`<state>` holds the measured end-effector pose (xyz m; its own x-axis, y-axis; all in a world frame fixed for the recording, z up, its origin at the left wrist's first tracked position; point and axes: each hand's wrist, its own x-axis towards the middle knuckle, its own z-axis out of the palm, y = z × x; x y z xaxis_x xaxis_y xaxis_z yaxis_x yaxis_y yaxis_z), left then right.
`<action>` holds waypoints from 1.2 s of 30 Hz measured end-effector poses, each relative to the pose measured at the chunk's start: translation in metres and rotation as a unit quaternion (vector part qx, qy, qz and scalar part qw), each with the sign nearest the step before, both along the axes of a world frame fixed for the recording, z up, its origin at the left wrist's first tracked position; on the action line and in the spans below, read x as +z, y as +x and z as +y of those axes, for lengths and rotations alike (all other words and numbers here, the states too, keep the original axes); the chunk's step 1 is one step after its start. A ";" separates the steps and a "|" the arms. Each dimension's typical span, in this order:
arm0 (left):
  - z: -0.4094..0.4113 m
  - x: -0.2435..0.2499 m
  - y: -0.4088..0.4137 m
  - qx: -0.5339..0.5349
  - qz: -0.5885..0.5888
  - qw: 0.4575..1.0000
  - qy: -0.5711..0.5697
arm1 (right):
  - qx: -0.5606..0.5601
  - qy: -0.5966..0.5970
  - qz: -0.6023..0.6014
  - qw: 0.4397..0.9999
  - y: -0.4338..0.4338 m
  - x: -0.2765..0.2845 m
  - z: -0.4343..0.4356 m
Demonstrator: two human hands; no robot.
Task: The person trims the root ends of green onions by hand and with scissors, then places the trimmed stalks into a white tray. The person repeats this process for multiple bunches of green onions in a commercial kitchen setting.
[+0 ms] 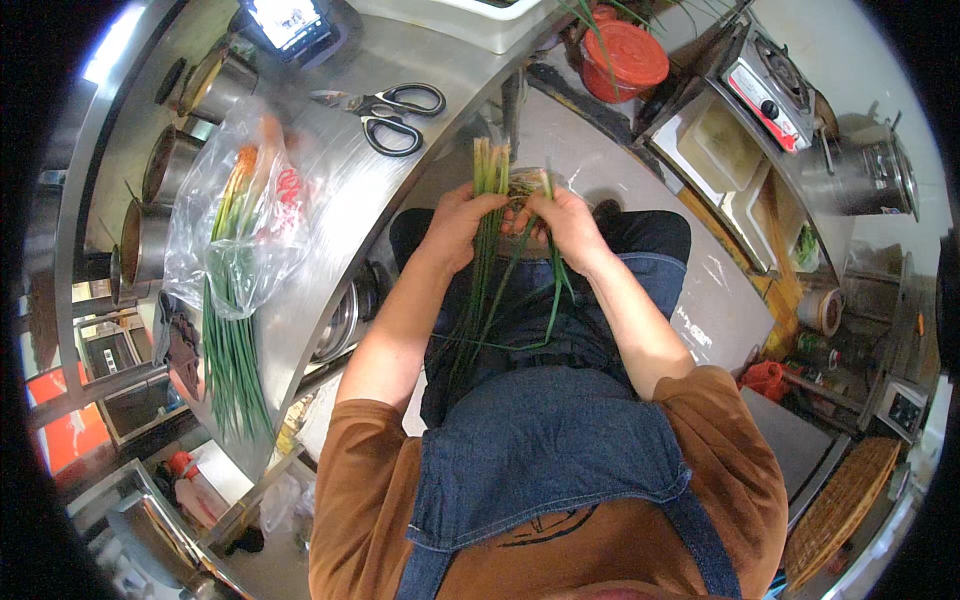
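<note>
My left hand grips a bunch of long green stalks, likely chives or thin scallions. Their pale ends point away from me, and the leaves trail down over my lap. Between the thumb and fingers of my right hand, a few separate stalks are held. One long leaf bends across my apron. Just beyond and between both hands is a container or bag of trimmings, partly hidden by them. To the left, a clear plastic bag wraps a larger bundle of green stalks.
The stainless steel table on my left bears black-handled scissors, a lit phone and metal pots. A white tub is ahead. A red lidded bucket and a portable gas stove stand at front right.
</note>
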<state>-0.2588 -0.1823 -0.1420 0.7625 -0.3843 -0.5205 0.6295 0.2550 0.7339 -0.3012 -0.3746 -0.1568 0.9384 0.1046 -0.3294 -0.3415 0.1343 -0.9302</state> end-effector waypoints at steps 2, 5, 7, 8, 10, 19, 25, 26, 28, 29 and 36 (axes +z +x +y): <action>0.003 0.002 -0.002 -0.023 -0.033 0.999 0.004 | -0.070 0.133 -0.038 0.988 0.007 -0.011 0.003; -0.001 0.012 -0.007 -0.034 -0.053 0.998 0.006 | -0.064 0.141 -0.050 0.987 0.014 -0.004 0.008; -0.003 0.017 -0.010 -0.035 -0.055 0.998 0.000 | -0.045 0.095 -0.039 0.994 0.016 0.007 0.012; -0.004 0.019 -0.012 -0.037 -0.054 0.998 -0.008 | -0.036 0.083 -0.034 0.995 0.017 0.006 0.012; -0.002 0.020 -0.013 -0.036 -0.046 0.998 -0.018 | -0.029 0.052 -0.021 0.998 0.017 0.014 0.013; 0.002 0.024 -0.019 -0.033 -0.044 0.996 0.075 | -0.017 -0.220 -0.108 0.969 0.012 0.005 -0.001; 0.030 0.021 -0.021 -0.063 -0.047 0.984 0.158 | 0.041 -0.429 -0.154 0.889 0.000 0.029 -0.016; 0.039 0.013 -0.019 -0.061 -0.047 0.984 0.159 | 0.051 -0.442 -0.130 0.886 0.002 0.037 -0.021; 0.043 0.013 -0.019 -0.056 -0.045 0.989 0.128 | 0.052 -0.367 -0.115 0.922 0.006 0.039 -0.029; 0.043 0.013 -0.020 -0.056 -0.048 0.991 0.114 | 0.052 -0.320 -0.140 0.936 0.009 0.030 -0.032; 0.025 0.031 -0.023 -0.060 -0.031 0.998 0.001 | -0.085 0.199 0.021 0.976 0.009 0.042 0.003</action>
<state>-0.2818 -0.1570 -0.1106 0.7422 -0.4740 -0.4737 0.6082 0.1797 0.7732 -0.2926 -0.3717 -0.1144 0.9397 0.0762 -0.3335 -0.3200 0.5401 -0.7784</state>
